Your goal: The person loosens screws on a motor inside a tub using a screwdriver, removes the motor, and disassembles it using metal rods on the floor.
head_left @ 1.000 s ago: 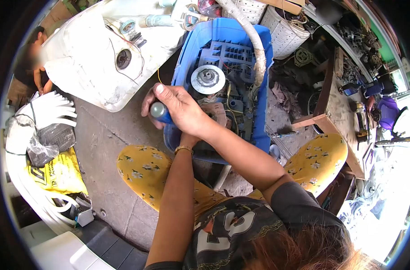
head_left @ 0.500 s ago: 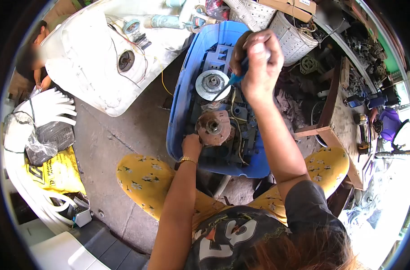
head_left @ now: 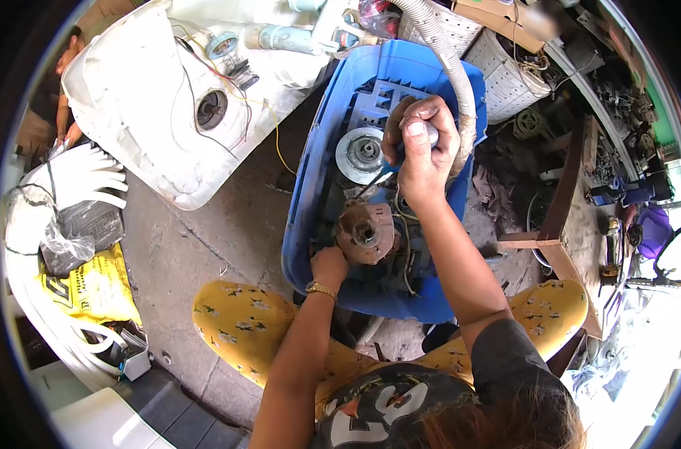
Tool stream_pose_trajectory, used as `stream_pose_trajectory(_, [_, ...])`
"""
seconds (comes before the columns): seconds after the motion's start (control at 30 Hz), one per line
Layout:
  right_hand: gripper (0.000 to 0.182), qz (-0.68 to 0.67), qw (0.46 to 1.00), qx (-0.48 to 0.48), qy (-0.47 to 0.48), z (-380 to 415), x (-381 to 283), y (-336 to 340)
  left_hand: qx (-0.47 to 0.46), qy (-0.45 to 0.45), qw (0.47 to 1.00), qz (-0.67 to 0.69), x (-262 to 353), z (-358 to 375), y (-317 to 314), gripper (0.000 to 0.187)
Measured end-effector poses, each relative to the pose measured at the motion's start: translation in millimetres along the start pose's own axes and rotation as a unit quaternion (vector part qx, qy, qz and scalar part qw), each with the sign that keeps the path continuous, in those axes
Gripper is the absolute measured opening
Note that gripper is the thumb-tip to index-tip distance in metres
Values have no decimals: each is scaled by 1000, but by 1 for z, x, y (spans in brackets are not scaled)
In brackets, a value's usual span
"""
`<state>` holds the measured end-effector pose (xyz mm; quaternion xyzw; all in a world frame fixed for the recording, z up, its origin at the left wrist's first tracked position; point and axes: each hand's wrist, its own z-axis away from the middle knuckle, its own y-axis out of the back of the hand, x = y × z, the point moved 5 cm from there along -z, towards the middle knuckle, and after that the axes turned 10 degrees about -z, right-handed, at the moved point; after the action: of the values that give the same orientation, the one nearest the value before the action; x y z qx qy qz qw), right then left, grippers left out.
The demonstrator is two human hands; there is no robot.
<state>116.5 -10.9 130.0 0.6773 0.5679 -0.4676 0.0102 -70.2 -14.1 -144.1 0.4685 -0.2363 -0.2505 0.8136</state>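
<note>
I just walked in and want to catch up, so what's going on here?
A person is working over a blue tub. The right hand grips a screwdriver, its shaft slanting down between a pale disc and a rusty round part. The left hand is at that part's edge; its grip is unclear.

With twelve o'clock straight ahead of the seated person, the blue casing (head_left: 299, 202) at twelve looks like smooth plastic, scuffed and grimy. In it, the pulley disc (head_left: 348, 159) has a pale metal sheen, while the motor (head_left: 378, 241) is matt, rust-brown and rough. At eleven, I see the white shell (head_left: 146, 97), glossy plastic with smudges. Toward ten, the yellow sack (head_left: 105, 288) is shiny and creased. The bench (head_left: 568, 217), between one and two, is dull wood; the trousers (head_left: 243, 318) are soft printed cloth.
</note>
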Motion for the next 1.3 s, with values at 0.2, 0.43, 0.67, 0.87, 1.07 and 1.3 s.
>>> stream_pose_trajectory(0.2, [20,25,999,-9,25,-5,-1,3,16,4,1000,-1,2,9,12,17])
stream_pose_trajectory(0.43, [24,-2,1000,-13,-8,-8,0,6,-18,-2,1000,6,1,4,7,17])
stream_pose_trajectory(0.67, [44,78,997,-16,-20,-10,-3,6,-105,16,994,30,-3,-2,-4,28])
stream_pose_trajectory(0.87, [44,83,996,-14,-40,-9,-1,9,-176,-9,984,2,-8,-4,2,25])
stream_pose_trajectory(1.07, [43,123,992,-4,-13,-7,-2,7,-143,12,990,2,-30,-7,36,31])
stream_pose_trajectory(1.3, [27,155,985,27,76,6,-8,-3,83,30,834,545,-41,-1,164,29])
